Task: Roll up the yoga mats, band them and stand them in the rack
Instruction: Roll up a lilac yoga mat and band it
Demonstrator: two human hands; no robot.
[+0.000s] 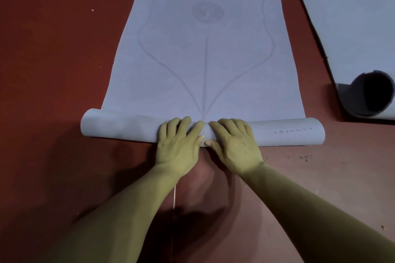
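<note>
Head view: left hand [178, 141] and right hand [234, 143] press side by side mid-roll, fingers [184, 124] loosely spread and flat, thumbs meeting. The roll [128, 124] lies nine-to-three on the floor [53, 49], and the yoga mat [205, 60] stretches flat toward twelve, so that's probably the push line, both hands equally near.

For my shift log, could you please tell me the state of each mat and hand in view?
Central pale blue yoga mat: near end rolled into a tube, rest flat on the red-brown floor, unbanded.
Second pale blue yoga mat, at right: flat, near end curled in a loose loop, unbanded.
Left hand: fingers spread, pressing on the tube.
Right hand: likewise, pressing beside the left.
</note>
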